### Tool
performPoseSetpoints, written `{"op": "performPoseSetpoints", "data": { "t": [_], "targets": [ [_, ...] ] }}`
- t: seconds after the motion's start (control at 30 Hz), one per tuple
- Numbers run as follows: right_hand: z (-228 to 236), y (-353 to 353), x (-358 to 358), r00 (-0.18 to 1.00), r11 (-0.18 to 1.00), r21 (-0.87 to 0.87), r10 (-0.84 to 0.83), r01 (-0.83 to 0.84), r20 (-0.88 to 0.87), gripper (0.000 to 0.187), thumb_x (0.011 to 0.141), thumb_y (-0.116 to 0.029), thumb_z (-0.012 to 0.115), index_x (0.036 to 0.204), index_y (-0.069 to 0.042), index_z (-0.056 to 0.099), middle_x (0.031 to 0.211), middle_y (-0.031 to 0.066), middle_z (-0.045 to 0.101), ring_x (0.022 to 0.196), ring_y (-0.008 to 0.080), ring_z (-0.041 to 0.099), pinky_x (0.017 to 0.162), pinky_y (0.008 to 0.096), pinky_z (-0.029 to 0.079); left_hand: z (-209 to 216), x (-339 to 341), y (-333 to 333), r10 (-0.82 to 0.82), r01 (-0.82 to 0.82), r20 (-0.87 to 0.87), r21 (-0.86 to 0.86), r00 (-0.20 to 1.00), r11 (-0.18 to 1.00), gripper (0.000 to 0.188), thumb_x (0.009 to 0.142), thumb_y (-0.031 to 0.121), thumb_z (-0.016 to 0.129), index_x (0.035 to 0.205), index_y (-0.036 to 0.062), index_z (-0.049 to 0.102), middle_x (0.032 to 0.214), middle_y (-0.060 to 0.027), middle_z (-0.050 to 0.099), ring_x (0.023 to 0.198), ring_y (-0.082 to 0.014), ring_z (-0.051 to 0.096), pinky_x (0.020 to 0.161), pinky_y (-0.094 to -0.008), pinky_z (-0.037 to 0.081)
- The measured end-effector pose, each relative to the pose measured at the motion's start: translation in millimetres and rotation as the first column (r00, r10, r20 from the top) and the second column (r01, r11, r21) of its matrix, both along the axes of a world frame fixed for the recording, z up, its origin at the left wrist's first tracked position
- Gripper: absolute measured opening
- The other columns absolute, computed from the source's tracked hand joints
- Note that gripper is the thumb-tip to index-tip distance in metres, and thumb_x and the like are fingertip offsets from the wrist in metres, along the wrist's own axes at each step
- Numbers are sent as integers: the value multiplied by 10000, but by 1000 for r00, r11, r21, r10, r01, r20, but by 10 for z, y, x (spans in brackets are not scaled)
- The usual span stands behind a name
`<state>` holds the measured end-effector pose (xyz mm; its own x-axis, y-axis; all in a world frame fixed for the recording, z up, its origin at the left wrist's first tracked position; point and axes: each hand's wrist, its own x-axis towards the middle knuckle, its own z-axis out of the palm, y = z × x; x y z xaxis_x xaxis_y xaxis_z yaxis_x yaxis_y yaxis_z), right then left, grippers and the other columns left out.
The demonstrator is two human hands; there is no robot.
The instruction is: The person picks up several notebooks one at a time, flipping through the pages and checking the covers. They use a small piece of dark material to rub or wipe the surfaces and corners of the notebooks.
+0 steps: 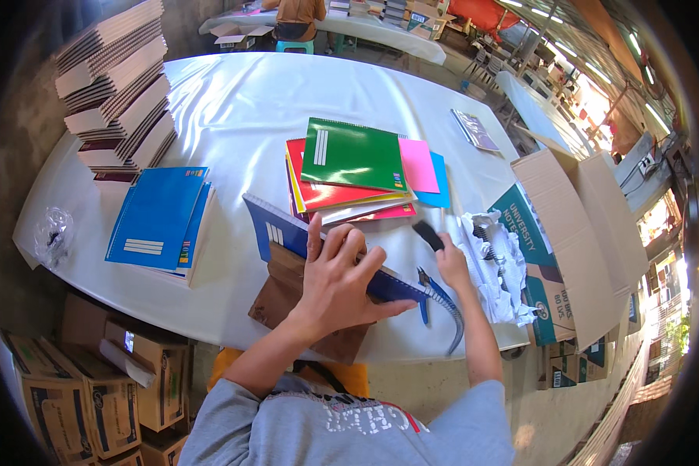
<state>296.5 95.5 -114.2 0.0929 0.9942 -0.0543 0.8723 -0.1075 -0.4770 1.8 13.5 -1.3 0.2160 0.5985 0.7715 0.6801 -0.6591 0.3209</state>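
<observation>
A dark blue notebook [266,221] stands tilted on its edge on a brown block-like stand [276,295] at the near edge of the table. My left hand [338,272] holds the notebook along its upper edge, its fingers spread and thumb stretched toward the right end. From that end a dark spiral coil [457,318] sticks out and curves down. My right hand [452,260] grips a black flat, strip-like tool [428,235], raised to the right of the notebook. Blue-handled pliers [423,299] lie beside the coil, partly hidden.
Green, red and pink notebooks [353,155] are piled mid-table. Blue notebooks [155,217] and a tall notebook stack [116,93] stand left. Crumpled white paper with coils [497,264] and an open carton [579,241] are right. More boxes [116,396] sit below left; a person [295,15] sits beyond.
</observation>
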Motion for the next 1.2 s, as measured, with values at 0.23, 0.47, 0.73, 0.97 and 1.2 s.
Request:
{"op": "performPoseSetpoints", "data": {
  "t": [0.23, 0.47, 0.73, 0.97, 1.2],
  "targets": [
    [973, -680, -710, -321, 663, 636, 549, -395, -772, 183, 839, -216, 597, 971, -95, 632, 1126, 285, 555, 1103, 390, 522, 954, 471, 410, -84, 124, -9, -19, 19, 2, -16, 1000, 1000, 403, 606, 456, 758, 784, 130, 602, 806, -42, 499, 1042, -238, 499, 1056, -488, 128],
    [979, -596, -690, 37, 656, 653, 715, -379, -698, 127, 810, -199, 640, 840, -83, 682, 1056, 296, 588, 958, 393, 609, 948, 495, 401, -37, 142, 8, -87, 95, 92, -91, 992, 991, 501, 585, 389, 799, 925, 95, 577, 870, -58, 544, 967, -234, 524, 1037, -467, 182],
    [968, -603, -611, -120, 561, 749, 767, -352, -630, 169, 780, -165, 670, 869, -23, 680, 1030, 317, 587, 982, 372, 601, 853, 439, 483, -38, 161, -14, -95, 114, 149, -127, 984, 985, 678, 587, 358, 811, 1124, 80, 505, 1001, -75, 558, 1012, -234, 517, 1038, -485, 178],
    [1237, -671, -700, -133, 475, 772, 810, -422, -571, 197, 762, -153, 689, 894, -6, 683, 1018, 270, 615, 939, 360, 619, 826, 386, 495, -49, 119, -24, -87, 97, 109, -88, 990, 991, 633, 638, 385, 757, 1122, 72, 496, 959, -68, 560, 1045, -229, 513, 1037, -469, 178],
    [1183, -710, -748, 44, 546, 659, 786, -517, -617, 150, 796, -156, 665, 860, -23, 693, 988, 274, 621, 910, 395, 620, 899, 522, 421, -103, 62, -145, -65, 71, 104, -59, 992, 996, 632, 633, 394, 754, 1110, 68, 499, 976, -86, 566, 1061, -225, 509, 1046, -465, 163]
  ]
}}
